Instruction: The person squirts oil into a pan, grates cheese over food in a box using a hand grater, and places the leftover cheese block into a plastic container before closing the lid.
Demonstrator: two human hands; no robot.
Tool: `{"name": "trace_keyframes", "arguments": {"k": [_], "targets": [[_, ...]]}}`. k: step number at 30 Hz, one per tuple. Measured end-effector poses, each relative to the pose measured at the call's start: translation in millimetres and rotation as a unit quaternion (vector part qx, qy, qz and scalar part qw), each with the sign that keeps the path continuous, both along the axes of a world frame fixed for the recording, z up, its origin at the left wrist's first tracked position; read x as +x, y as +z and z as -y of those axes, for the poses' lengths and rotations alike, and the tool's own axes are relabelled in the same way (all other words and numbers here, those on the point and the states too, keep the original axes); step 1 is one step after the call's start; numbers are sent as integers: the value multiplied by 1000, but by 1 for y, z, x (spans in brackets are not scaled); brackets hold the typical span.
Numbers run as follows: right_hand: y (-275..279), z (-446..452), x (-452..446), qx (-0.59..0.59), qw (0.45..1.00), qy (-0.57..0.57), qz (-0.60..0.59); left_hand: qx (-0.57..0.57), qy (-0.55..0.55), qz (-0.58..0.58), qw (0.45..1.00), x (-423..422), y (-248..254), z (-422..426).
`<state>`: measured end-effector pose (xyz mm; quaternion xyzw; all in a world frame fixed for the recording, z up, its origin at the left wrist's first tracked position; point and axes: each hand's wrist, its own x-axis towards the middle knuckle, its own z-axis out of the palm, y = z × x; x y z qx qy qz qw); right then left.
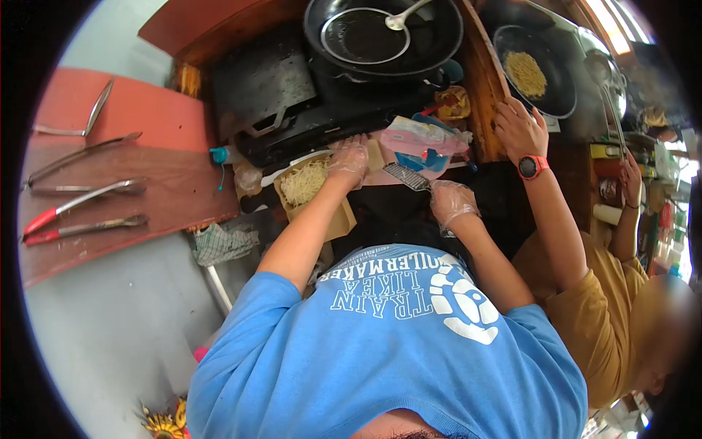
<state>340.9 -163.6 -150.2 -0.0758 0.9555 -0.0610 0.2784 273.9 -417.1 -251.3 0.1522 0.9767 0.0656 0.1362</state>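
Note:
My left hand (348, 162), in a clear plastic glove, reaches over the right edge of a cardboard box (338, 222) that holds pale shredded food (305, 183). What its fingers hold, if anything, is hidden. My right hand (453, 203), gloved too, is closed around the handle end of a metal grater (407, 176). The grater lies tilted just left of that hand, above the front edge of a pink package (418, 139) with blue parts.
A black griddle (262, 82) and a large dark wok (439, 44) stand ahead. Several tongs (88, 201) lie on the red board (172, 172) at left. At right, a co-worker's hand (521, 128) with a red watch is near a pan (559, 77) of noodles.

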Motion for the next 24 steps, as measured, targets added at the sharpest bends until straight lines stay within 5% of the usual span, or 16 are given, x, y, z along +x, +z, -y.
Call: {"name": "trace_keyframes", "arguments": {"k": [3,5,7,9,13,15,19,22,24], "targets": [[-5,24,-8,-28,998,42,-37,-34,14,-42,998,16,29,38],[-2,63,-20,-33,996,83,-26,219,113,-66,967,54,63,53],[3,108,-32,-36,991,124,-20,338,139,56,929,80,105,50],[7,147,-42,-65,979,195,-15,351,24,-104,930,98,82,59],[4,184,-52,-52,966,247,-52,245,103,-79,961,102,34,122],[-3,197,-55,-7,965,262,4,99,195,21,976,101,37,135],[11,204,-53,26,963,267,31,200,22,-41,979,108,55,117],[1,187,-64,-13,953,302,4,30,149,101,983,110,62,138],[-20,177,-77,-69,946,315,21,103,93,-163,977,109,66,139]]}}
